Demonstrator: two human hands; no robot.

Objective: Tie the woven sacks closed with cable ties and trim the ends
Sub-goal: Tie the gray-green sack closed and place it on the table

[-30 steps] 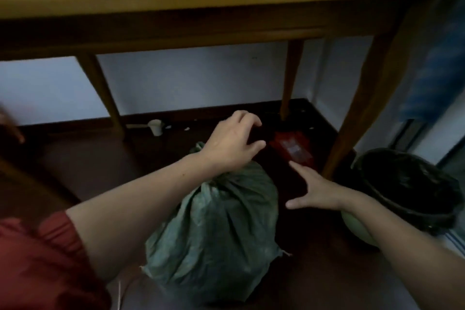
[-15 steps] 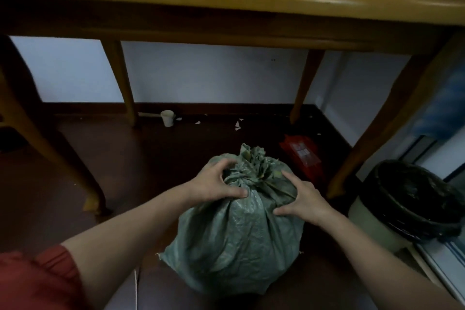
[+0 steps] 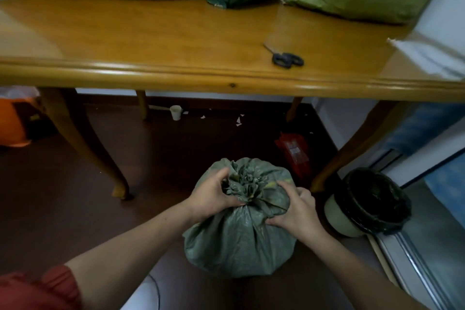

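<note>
Presently, the grey-green sack (image 3: 239, 241) stands on the floor (image 3: 75, 209) before the table (image 3: 151, 40); my left hand (image 3: 214, 199) grips its bunched neck; my right hand (image 3: 297, 211) clutches the fabric alongside; folds hide any cable tie; scissors (image 3: 286, 59) lie on the table.

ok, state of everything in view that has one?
sack: upright on floor, neck bunched shut; tie not visible
left hand: grips sack neck
right hand: grips sack beside the neck
scissors: closed, flat on table
bin: lidless, black liner in
cup: upright on floor
</note>
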